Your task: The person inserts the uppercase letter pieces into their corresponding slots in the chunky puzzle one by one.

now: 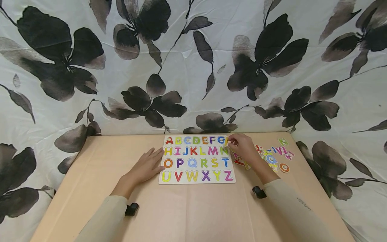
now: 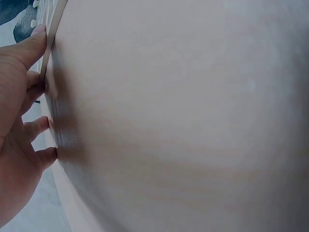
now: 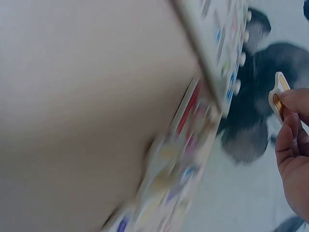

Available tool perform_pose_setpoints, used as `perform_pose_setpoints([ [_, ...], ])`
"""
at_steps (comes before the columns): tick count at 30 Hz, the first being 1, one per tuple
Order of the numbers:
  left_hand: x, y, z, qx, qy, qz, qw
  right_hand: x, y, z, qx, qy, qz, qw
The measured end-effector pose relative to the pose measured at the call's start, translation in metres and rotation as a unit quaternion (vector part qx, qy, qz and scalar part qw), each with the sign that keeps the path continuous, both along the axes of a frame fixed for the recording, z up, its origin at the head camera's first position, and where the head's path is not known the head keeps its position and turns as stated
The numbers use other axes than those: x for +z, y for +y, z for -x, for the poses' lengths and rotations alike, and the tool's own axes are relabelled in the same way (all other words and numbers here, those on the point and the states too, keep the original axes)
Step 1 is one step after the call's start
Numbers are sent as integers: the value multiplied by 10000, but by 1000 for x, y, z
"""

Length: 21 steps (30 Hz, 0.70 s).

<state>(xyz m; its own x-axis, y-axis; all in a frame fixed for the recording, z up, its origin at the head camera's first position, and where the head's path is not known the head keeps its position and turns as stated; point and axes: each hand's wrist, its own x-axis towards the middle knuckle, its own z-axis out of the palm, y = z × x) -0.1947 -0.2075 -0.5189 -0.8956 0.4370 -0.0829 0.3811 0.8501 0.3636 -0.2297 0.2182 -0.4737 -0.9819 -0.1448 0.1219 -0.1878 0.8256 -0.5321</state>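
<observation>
Right hand (image 1: 243, 147) pinching a small yellow letter piece (image 3: 278, 99) between thumb and fingers, at the upper right corner of the alphabet puzzle board (image 1: 197, 159). Left hand (image 1: 147, 166) lies flat with fingers straight, fingertips touching the board's left edge. Loose coloured letters (image 1: 276, 155) lie on the bench (image 1: 193, 208) just right of the right hand.

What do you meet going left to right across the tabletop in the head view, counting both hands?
Left hand → alphabet puzzle board → right hand, pinching a small piece → loose letters.
</observation>
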Motion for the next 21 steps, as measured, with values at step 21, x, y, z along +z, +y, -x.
perform_pose_setpoints([
  [21,2,2,0,-7,-3,11,10000,-10,-154,31,1231,-157,-110,9922],
])
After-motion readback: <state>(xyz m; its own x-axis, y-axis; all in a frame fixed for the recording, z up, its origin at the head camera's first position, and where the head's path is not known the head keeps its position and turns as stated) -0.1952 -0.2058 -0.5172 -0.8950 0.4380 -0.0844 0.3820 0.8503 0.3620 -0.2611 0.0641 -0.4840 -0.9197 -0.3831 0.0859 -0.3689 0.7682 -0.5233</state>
